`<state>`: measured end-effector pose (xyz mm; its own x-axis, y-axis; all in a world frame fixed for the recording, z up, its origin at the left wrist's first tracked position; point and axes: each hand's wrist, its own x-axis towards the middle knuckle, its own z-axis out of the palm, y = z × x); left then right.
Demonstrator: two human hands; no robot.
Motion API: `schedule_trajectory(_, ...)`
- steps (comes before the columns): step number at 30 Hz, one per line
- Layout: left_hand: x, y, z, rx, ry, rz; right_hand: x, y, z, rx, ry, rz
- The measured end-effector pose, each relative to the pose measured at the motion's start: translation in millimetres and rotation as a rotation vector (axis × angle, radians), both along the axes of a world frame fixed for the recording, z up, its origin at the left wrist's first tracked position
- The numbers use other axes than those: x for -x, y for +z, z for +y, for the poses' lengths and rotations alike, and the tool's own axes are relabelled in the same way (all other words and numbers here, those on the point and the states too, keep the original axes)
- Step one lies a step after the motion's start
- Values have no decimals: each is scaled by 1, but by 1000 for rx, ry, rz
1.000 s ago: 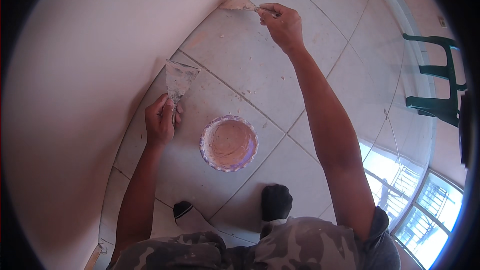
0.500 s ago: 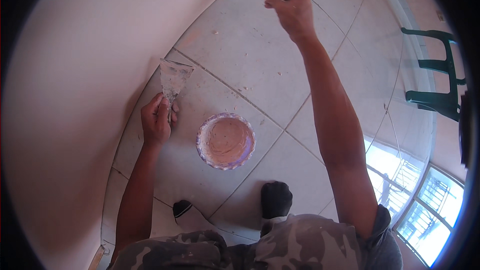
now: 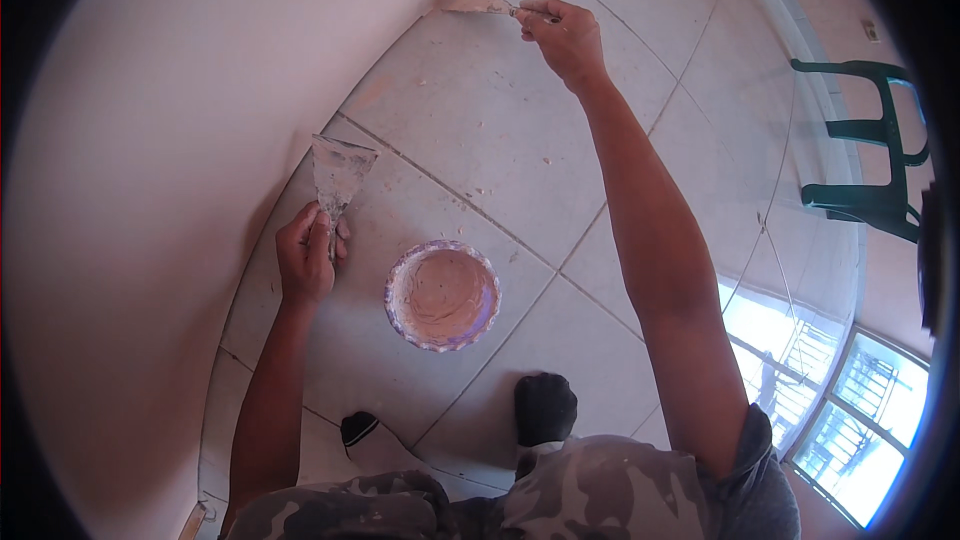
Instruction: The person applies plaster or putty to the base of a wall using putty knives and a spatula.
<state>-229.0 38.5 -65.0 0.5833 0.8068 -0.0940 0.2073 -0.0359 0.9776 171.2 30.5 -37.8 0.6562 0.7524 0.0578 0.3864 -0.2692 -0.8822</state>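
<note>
Closed around a handle each: left hand [image 3: 307, 255] and right hand [image 3: 567, 40], two scrapers

The left hand's scraper [image 3: 343, 168] and the right hand's scraper [image 3: 478, 0] both carry pinkish paste on their blades. Work looks to be underway rather than finished: a good amount of paste [image 3: 440, 290] remains in the scalloped bowl [image 3: 443, 346] on the floor [image 3: 580, 120], between the feet and the far tiles, and crumbs [image 3: 547, 160] lie scattered beyond it. How much of the wall [image 3: 180, 140] has been coated, I cannot tell.

Right arm reaches long from the near right to the far side, its blade turned left at the wall's foot; contact is unclear. Left forearm rises from the near left, the hand beside the wall, its blade pointing far
</note>
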Motion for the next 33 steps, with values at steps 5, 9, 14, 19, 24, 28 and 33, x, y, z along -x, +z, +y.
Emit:
schedule_trajectory(5,4,-5,1,12,-1,-23,-5,3,10,1,31,-3)
schedule_trajectory(9,0,-2,1,-2,3,9,-5,9,14,2,26,-15)
schedule_trajectory(14,-1,-1,0,26,4,-13,-4,19,16,8,55,-11)
schedule_trajectory(19,1,3,-1,28,6,-10,-8,35,0,-148,58,13)
schedule_trajectory(24,2,-2,-1,2,-1,-20,-15,29,-12,-119,26,21)
schedule_trajectory(28,1,-3,-1,33,15,-17,-8,12,-2,-25,30,-47)
schedule_trajectory(33,-2,1,2,-4,1,-11,-13,11,16,1,44,-82)
